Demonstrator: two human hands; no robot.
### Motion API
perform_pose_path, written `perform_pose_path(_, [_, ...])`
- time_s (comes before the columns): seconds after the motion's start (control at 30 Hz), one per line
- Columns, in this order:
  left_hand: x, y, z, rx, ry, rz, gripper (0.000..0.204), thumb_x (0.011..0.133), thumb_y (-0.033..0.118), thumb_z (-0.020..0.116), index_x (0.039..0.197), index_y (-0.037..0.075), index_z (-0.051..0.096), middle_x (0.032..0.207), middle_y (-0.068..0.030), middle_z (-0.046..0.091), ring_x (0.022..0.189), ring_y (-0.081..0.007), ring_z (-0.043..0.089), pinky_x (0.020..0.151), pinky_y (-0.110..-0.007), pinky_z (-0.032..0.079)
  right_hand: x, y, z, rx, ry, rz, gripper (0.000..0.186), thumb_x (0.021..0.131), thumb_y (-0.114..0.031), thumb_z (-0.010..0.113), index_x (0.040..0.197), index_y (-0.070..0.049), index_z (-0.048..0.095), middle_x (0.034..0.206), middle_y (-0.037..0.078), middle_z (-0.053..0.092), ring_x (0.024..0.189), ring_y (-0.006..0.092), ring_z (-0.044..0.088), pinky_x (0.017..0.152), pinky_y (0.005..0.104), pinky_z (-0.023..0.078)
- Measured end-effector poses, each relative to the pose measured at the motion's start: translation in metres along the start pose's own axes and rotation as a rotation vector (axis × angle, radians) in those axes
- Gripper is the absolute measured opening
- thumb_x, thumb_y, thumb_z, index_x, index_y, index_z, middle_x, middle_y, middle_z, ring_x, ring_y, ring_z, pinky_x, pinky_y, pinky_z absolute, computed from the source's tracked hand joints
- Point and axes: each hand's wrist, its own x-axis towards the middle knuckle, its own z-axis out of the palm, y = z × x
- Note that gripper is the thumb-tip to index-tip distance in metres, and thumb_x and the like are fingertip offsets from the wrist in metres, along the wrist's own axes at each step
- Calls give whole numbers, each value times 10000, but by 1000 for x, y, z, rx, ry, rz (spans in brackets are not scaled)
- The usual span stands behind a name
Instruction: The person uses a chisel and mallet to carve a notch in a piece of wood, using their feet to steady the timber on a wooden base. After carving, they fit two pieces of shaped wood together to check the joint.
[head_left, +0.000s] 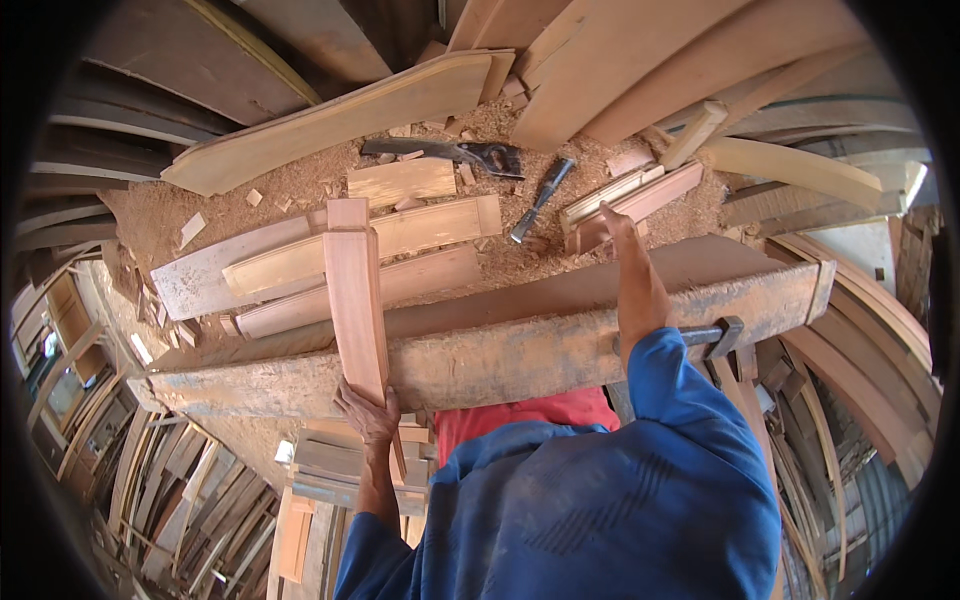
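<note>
My left hand (366, 412) grips the near end of a curved reddish wooden piece (354, 290) that lies across the front beam of the workbench (520, 355) and points away from me. My right hand (617, 228) reaches forward over the bench, its fingers touching a stack of short reddish wood strips (634, 200); whether it grips one I cannot tell. A chisel with a dark handle (540, 198) lies just left of that hand. A hand saw (450, 152) rests farther back on the sawdust.
Sawdust (300, 185) covers the benchtop, with several pale curved boards (330, 120) and offcuts lying on it. A metal clamp (722, 335) sits on the beam's right end. Stacks of curved wooden parts (200, 500) fill the floor on both sides.
</note>
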Motion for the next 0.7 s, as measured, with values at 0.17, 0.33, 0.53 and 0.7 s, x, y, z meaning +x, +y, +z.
perform_pose_path(0.17, [1, 4, -9, -17, -76, 7, 962, 818, 373, 751, 1465, -129, 247, 1332, -345, 431, 1222, -508, 411, 1065, -627, 302, 39, 19, 21, 143, 42, 133, 737, 821, -629, 774, 1319, -114, 600, 1396, 155, 559, 1021, 417, 641, 828, 662, 501])
perform_pose_path(0.33, [-2, 3, -5, -14, -113, -19, 977, 796, 343, 770, 1474, -121, 240, 1352, -342, 423, 1247, -506, 399, 1075, -631, 298, 39, 18, -20, 611, -237, 25, 545, 811, -500, 829, 1150, -129, 618, 1289, 163, 580, 1072, 336, 621, 859, 602, 526])
perform_pose_path(0.53, [4, -7, -12, -35, -157, -39, 1063, 722, 318, 804, 1509, -103, 228, 1407, -332, 404, 1267, -492, 392, 1097, -610, 287, -140, -67, -89, 1055, -330, 190, 439, 870, -528, 711, 1078, -158, 597, 960, 38, 608, 886, 199, 645, 707, 403, 543])
perform_pose_path(0.7, [-4, -21, -13, -163, -113, 110, 1076, 776, 417, 752, 1537, -102, 196, 1461, -346, 371, 1260, -494, 394, 1097, -604, 279, -288, -28, -138, 1055, -525, -166, 458, 927, -492, 632, 1198, -124, 616, 1042, 76, 667, 960, 248, 681, 772, 430, 596])
